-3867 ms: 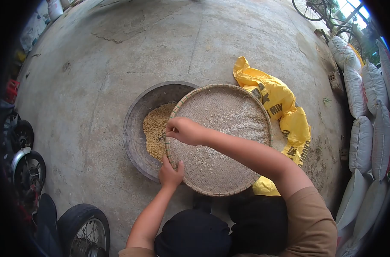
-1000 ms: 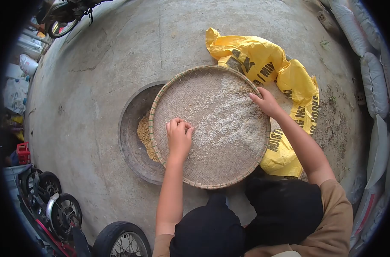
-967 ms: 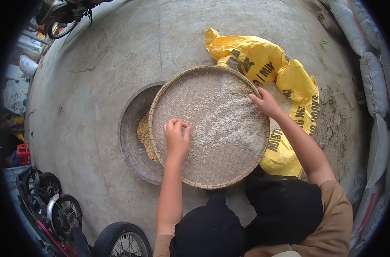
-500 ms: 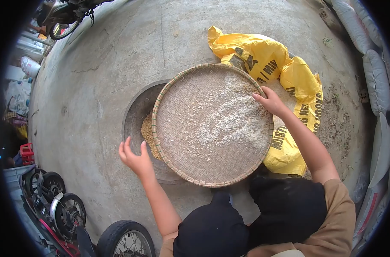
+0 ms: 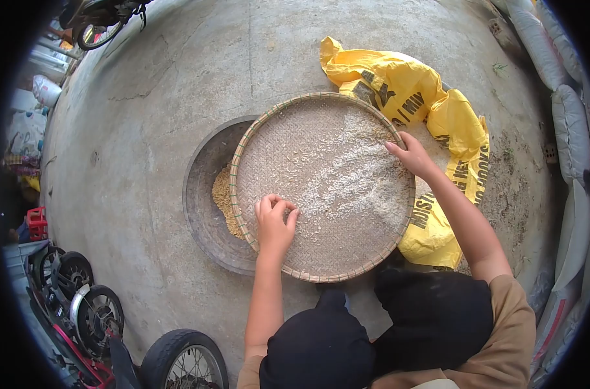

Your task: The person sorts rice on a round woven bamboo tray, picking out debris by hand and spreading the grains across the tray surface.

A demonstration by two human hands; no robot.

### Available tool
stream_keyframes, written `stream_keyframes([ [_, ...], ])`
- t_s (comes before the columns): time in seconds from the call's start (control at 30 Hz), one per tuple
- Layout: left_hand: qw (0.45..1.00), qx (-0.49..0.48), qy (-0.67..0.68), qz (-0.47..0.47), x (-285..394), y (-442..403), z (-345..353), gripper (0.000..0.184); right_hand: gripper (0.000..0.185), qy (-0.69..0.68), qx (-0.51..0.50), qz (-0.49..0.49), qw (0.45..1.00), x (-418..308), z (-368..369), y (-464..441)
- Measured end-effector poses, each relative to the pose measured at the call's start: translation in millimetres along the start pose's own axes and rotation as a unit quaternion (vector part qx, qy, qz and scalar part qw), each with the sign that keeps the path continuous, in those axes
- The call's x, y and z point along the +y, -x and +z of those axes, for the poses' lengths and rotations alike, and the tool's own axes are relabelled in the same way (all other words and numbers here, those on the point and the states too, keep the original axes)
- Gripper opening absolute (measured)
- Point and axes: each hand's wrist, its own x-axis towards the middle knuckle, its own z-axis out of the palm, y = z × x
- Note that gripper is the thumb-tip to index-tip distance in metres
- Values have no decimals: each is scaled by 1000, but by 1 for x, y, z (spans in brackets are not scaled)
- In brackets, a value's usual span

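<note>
A round woven winnowing tray [image 5: 269, 149] with a bound rim fills the middle of the view, pale grains [image 5: 347, 181] scattered over it, thickest on its right half. My right hand [image 5: 411, 155] grips the tray's right rim, thumb on the inner side. Over the lower left of the tray is my left hand [image 5: 275, 220], fingers bent and thumb drawn in towards the index finger. Anything between those fingertips is too small to make out. Partly under the tray, a grey round basin [image 5: 201, 188] holds golden grain [image 5: 225, 201].
A yellow printed sack [image 5: 460, 129] lies open on the concrete floor [image 5: 132, 155] to the right, grain visible inside it. Full white sacks [image 5: 570, 129] line the right edge. Motorbike wheels [image 5: 188, 366] stand at lower left, near a red crate [image 5: 36, 223].
My left hand has moved right, from above the basin to over the tray, and its spread fingers have drawn together. My right hand still holds the rim.
</note>
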Motion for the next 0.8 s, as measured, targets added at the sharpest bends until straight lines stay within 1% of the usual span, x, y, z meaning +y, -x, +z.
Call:
stream_keyframes([
  [0.13,999,-26,16,-10,-2,-1,3,12,43,25,19,-16,999,-2,0,1],
  [0.2,997,54,-13,48,-4,-1,2,11,43,36,21,-16,999,-3,0,2],
  [0.23,997,54,-13,48,-5,-2,-3,11,43,43,18,-13,999,-5,0,2],
  [0.27,991,16,119,-52,-5,-2,-10,9,44,49,16,-11,999,-6,-1,3],
  [0.3,957,-22,247,-152,-7,-2,-16,8,44,49,15,-10,999,-9,-1,3],
  [0.33,947,36,296,-117,-12,-1,-16,6,44,46,7,-1,999,-12,-2,3],
  [0.4,946,127,262,-144,-24,-2,-35,6,45,45,0,9,999,-12,-3,3],
  [0.47,947,236,109,-191,-34,-1,-66,11,48,34,-3,4,999,-6,-2,3],
  [0.5,947,236,107,-191,-37,1,-73,11,48,32,-5,4,999,-3,-2,3],
  [0.53,938,280,-76,-188,-40,5,-79,15,50,18,-6,-4,1000,1,-1,2],
  [0.57,897,314,-257,-177,-41,7,-84,20,52,4,-7,-12,1000,3,-1,2],
  [0.6,908,252,-244,-229,-34,8,-84,27,53,2,-17,-2,1000,3,-2,1],
  [0.63,906,254,-246,-231,-26,9,-78,27,53,1,-20,-3,1000,3,-1,1],
  [0.67,954,177,-168,-173,-17,9,-70,26,54,-3,-17,4,1000,3,-1,0],
  [0.7,986,97,-85,-110,-9,10,-62,24,54,-6,-12,11,1000,3,-2,-1],
  [0.77,999,-16,-26,-24,-4,14,-48,18,55,17,-9,12,1000,9,-3,-1],
  [0.8,999,-14,-24,-25,-6,16,-42,18,55,37,-3,13,999,11,-3,-2],
])
